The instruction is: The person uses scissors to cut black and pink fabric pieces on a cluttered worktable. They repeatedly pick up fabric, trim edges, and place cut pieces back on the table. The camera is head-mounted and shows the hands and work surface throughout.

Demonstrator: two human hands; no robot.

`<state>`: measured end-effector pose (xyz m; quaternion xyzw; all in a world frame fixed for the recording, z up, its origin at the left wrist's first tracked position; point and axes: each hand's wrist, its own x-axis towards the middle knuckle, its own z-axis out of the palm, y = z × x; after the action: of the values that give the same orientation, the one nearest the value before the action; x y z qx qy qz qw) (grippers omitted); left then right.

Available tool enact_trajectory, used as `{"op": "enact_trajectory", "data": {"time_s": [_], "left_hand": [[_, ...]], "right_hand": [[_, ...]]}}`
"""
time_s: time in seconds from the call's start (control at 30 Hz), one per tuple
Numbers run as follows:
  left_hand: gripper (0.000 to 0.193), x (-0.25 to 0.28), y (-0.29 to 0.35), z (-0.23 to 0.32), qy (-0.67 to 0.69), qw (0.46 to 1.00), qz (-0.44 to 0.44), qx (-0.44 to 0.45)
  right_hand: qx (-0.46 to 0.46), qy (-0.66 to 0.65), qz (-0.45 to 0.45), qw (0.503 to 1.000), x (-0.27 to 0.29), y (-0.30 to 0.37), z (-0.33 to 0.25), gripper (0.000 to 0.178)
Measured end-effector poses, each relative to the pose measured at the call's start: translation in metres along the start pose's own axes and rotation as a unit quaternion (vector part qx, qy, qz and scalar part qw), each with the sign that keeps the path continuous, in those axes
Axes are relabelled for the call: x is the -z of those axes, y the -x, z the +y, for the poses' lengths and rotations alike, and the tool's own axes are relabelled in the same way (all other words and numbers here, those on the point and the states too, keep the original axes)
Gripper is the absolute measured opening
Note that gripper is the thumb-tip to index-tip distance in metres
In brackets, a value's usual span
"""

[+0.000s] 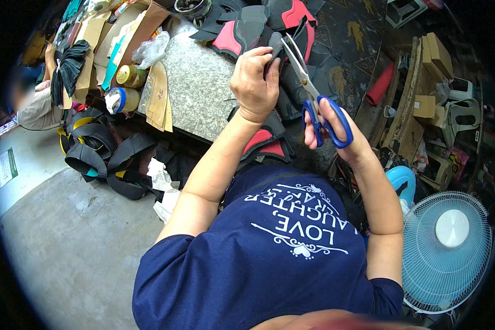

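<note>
My left hand is raised over the worktable, its fingers pinched on a dark grey piece of material. In my right hand is a pair of scissors with blue handles; thumb and fingers pass through the loops. Its metal blades are spread and point away from me, beside the dark piece. Whether they touch it, I cannot tell. Black and pink cut pieces lie beyond my hands, and more black and pink pieces lie close to my body.
A stone slab lies left of my hands, with brown paper patterns and jars at its edge. Black straps are heaped on the lower left. A fan stands at my right. Another person is at far left.
</note>
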<state>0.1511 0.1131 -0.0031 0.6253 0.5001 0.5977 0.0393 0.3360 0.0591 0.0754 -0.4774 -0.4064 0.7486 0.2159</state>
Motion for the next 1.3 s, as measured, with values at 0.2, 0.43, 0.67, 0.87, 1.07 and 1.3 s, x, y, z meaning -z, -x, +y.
{"op": "enact_trajectory", "data": {"time_s": [0.2, 0.43, 0.67, 0.87, 1.07, 1.3], "left_hand": [[0.02, -0.002, -0.002, 0.001, 0.054, 0.998, 0.012, 0.039], [0.019, 0.02, -0.027, 0.002, 0.204, 0.968, 0.113, 0.095], [0.021, 0.08, -0.071, 0.04, 0.275, 0.947, 0.102, 0.131], [0.024, 0.074, -0.049, 0.043, 0.318, 0.785, -0.281, 0.452], [0.024, 0.077, -0.031, 0.033, 0.304, 0.744, -0.346, 0.484], [0.024, 0.083, -0.04, 0.035, 0.278, 0.723, -0.394, 0.494]], "right_hand": [[0.039, 0.175, 0.064, 0.982, -0.004, -0.004, -0.006, 0.026], [0.158, 0.059, 0.119, 0.978, 0.016, -0.002, -0.009, 0.017], [0.192, 0.087, 0.085, 0.974, 0.03, 0.01, -0.01, 0.059], [0.043, 0.098, -0.124, 0.987, 0.037, 0.018, 0.004, 0.033], [-0.001, 0.076, -0.17, 0.982, 0.045, 0.032, 0.012, 0.045], [-0.028, 0.116, -0.147, 0.982, 0.042, 0.038, 0.002, 0.031]]}}
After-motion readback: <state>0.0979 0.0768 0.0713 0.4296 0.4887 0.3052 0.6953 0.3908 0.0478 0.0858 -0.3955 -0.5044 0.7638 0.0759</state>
